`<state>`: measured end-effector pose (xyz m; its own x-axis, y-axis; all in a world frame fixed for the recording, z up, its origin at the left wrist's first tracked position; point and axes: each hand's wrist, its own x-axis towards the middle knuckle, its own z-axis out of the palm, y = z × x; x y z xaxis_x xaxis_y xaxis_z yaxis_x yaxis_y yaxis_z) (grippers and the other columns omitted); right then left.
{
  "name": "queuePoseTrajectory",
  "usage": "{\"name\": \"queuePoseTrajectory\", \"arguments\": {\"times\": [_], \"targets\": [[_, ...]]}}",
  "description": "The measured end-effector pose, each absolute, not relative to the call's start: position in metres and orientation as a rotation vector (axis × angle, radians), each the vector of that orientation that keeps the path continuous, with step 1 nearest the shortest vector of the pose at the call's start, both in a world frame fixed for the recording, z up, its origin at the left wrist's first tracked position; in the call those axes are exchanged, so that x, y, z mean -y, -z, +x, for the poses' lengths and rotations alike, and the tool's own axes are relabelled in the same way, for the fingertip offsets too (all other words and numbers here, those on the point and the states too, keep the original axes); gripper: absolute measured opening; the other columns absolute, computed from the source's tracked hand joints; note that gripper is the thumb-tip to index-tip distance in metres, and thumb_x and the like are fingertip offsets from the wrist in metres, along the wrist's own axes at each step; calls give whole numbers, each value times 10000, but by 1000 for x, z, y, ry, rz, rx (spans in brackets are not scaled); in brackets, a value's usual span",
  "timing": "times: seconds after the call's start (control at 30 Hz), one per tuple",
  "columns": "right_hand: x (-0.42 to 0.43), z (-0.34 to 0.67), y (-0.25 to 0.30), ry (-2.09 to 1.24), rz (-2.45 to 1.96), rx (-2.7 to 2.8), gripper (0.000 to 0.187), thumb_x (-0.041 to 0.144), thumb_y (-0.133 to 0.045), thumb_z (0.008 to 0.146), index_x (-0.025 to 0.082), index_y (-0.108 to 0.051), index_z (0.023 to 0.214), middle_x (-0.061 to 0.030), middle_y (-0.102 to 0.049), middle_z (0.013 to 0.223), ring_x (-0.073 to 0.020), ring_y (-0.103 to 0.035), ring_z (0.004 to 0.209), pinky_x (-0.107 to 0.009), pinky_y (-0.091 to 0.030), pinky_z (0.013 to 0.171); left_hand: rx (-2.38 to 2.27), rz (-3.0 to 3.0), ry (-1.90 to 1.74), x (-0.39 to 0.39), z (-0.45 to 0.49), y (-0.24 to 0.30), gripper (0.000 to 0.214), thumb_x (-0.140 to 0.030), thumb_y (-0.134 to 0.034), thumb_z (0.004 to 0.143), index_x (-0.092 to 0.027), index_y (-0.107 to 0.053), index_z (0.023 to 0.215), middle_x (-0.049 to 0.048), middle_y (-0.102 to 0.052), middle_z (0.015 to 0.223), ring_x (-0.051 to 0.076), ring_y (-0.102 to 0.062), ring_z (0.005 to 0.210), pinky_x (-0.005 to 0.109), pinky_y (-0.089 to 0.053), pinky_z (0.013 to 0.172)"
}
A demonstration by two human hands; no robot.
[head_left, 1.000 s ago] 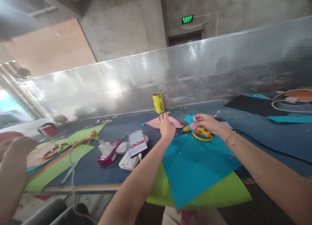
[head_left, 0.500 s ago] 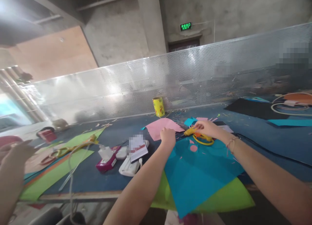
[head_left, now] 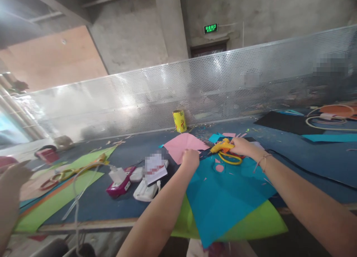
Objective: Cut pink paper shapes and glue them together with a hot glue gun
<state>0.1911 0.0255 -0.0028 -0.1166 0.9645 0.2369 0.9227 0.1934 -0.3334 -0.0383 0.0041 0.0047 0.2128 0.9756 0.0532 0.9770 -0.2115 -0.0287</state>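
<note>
My right hand point(head_left: 243, 147) is closed around the back end of a yellow glue gun point(head_left: 222, 146), whose nozzle points left. Just under the gun lie yellow scissors handles point(head_left: 231, 159). My left hand point(head_left: 191, 159) is curled at the lower edge of a pink paper sheet point(head_left: 182, 142); its fingertips are hidden, so what it pinches does not show. Below both hands spreads a blue paper sheet point(head_left: 228, 197) with a pink paper circle point(head_left: 219, 168) and small pink scraps on it. A green sheet point(head_left: 259, 225) sticks out beneath the blue one over the table edge.
A white power strip point(head_left: 145, 192) and a magenta socket block point(head_left: 119, 186) sit left of my forearm. A yellow tube point(head_left: 179, 121) stands by the perforated metal screen point(head_left: 150, 97). At far left another person's hand point(head_left: 15, 177) is near green paper point(head_left: 60, 199). A black cable point(head_left: 306, 168) runs right.
The glue gun is turned and lifted slightly in my right hand, showing more of its body. My left hand stays by the pink sheet. The view has shifted a little.
</note>
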Motion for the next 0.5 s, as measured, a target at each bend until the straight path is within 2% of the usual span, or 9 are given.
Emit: {"name": "queuePoseTrajectory", "arguments": {"times": [0.13, 0.27, 0.33, 0.43, 0.5], "targets": [[-21, 193, -16, -196, -1773, 2077, 102, 260, -553, 676, 184, -617, 652, -87, -640, 637, -204, -588, 585, -276, -362, 505, 2007, -2327, 16, -4, -38, -3, 297, -59, -420, 752, -80, -656, 931, 232, -604, 1044, 320, -536, 1047, 422, -411, 845], [-18, 210, -34, -319, -1825, 1748, 206, 257, -533, 699, 146, -647, 830, -106, -667, 755, -200, -615, 602, -271, -400, 520, 2031, -2266, 28, -3, -36, -3, 330, -78, -386, 777, -90, -639, 988, 232, -574, 1092, 311, -540, 1037, 428, -426, 814], [-19, 231, -41, -264, -1854, 1528, 284, 259, -527, 712, 118, -640, 931, -121, -667, 797, -202, -623, 628, -272, -419, 536, 2030, -2253, 35, -2, -36, -5, 336, -81, -375, 784, -98, -638, 993, 222, -578, 1079, 296, -550, 1021, 417, -432, 807], [-24, 271, -42, -144, -1991, 1262, 354, 205, -498, 711, 57, -621, 1008, -142, -651, 733, -229, -620, 653, -308, -451, 596, 2031, -2252, 38, -1, -36, -7, 350, -68, -362, 781, -92, -636, 996, 217, -592, 1041, 298, -560, 1002, 409, -446, 786], [-28, 294, -36, -96, -2077, 1229, 356, 173, -498, 690, 41, -635, 991, -159, -635, 705, -279, -609, 740, -356, -457, 648, 2025, -2255, 39, 0, -36, -8, 362, -60, -355, 779, -86, -629, 1014, 222, -594, 1030, 301, -560, 1005, 409, -450, 784]]}}
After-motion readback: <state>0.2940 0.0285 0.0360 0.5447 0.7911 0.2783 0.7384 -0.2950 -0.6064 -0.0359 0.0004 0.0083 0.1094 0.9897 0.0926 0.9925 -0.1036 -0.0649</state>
